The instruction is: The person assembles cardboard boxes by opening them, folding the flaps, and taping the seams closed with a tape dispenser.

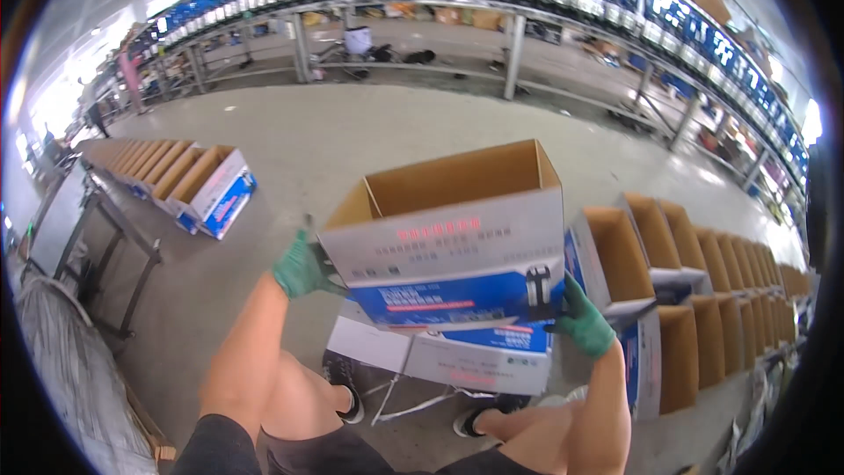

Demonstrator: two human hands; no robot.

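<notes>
An open-topped cardboard box (pixel 440 251), white and blue outside and brown inside, is held up in front of me, slightly tilted. My left hand (pixel 303 266), in a green glove, grips its left end. On the lower right corner, my right hand (pixel 585 321), gloved the same way, is closed with the fingertips partly hidden. Just below the box, between my feet, lie flattened white and blue cartons (pixel 475 368). Pale strips of strapping (pixel 422 404) are loose on the floor near them.
Rows of open boxes (pixel 677 347) stand at my right. Another row of boxes (pixel 211 180) runs away at the far left, near a metal-legged stand (pixel 114 237). Across the back curves a long rack (pixel 514 57) lined with blue and white items. Grey sheeting (pixel 75 378) lies at the near left.
</notes>
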